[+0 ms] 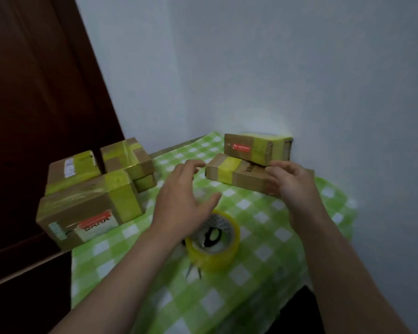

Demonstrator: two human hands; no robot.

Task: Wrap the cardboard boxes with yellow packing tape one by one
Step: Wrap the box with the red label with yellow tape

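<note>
On the green-checked surface (263, 251), pushed into the corner of the room, we keep the largest taped box (87, 210) at the left edge, with three more banded boxes (121, 162) crowded behind it, probably set aside as finished work so the middle stays free. Over at the wall, a taped box (253, 147) lies stacked on a flatter box (237, 173) that carries only one yellow band, which we judge to be the next one due for wrapping. Our right hand (292, 182) rests against that lower box's near right corner, fingers curled at its edge but not visibly closed around it, while our left hand (181, 198) hovers spread and empty, well short of the box's left end, seemingly ready to take the other side. Nearer us, the roll of yellow packing tape (212, 242) lies flat between our forearms, parked within easy reach. Beneath it, scissors (193, 270) poke out, their dark handles showing through the roll's core.
</note>
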